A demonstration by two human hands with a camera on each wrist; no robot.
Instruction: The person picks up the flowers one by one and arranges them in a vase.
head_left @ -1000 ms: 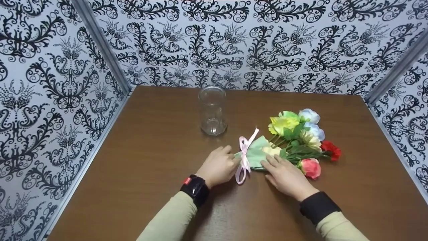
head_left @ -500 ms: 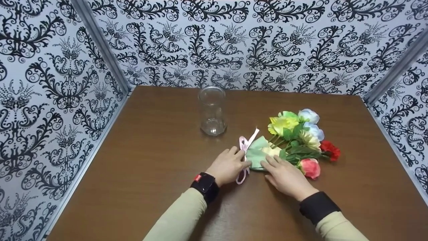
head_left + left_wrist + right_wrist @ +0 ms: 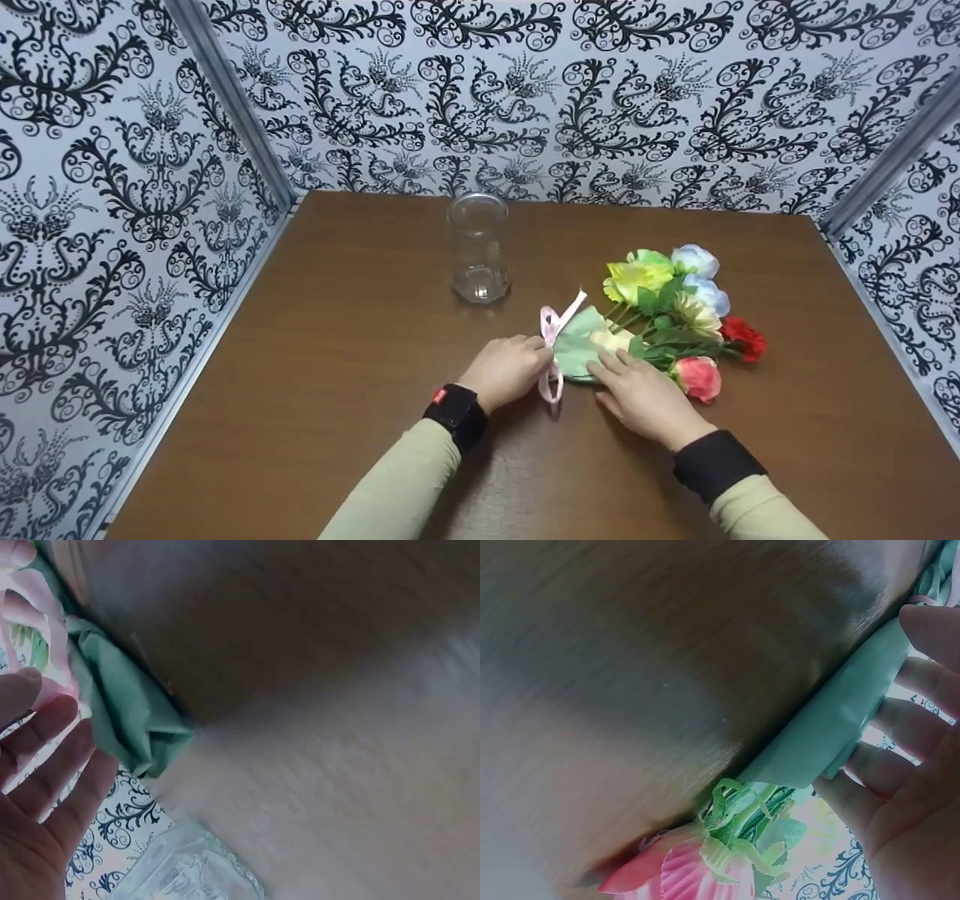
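A bouquet of artificial flowers lies on the table, its stems wrapped in green paper (image 3: 577,341) and tied with a pink ribbon bow (image 3: 551,322). My left hand (image 3: 506,371) is at the bow; in the left wrist view its thumb (image 3: 19,690) and forefinger pinch the pink ribbon (image 3: 56,641), while the other fingers extend beside the gathered green end (image 3: 127,705). My right hand (image 3: 645,390) rests on the wrapper with fingers spread and fairly straight, also seen along the green wrapper (image 3: 832,720) in the right wrist view.
A clear glass vase (image 3: 480,247) stands upright behind the left hand. Yellow, blue, cream, red and pink blooms (image 3: 697,379) point to the right. Patterned panels (image 3: 525,97) border the brown table (image 3: 337,337) at the back and sides.
My left hand moves right from the wrapped end onto the bow, and its fingers draw in on the ribbon. The lower ribbon loop shifts slightly. The right hand and the flowers stay put.
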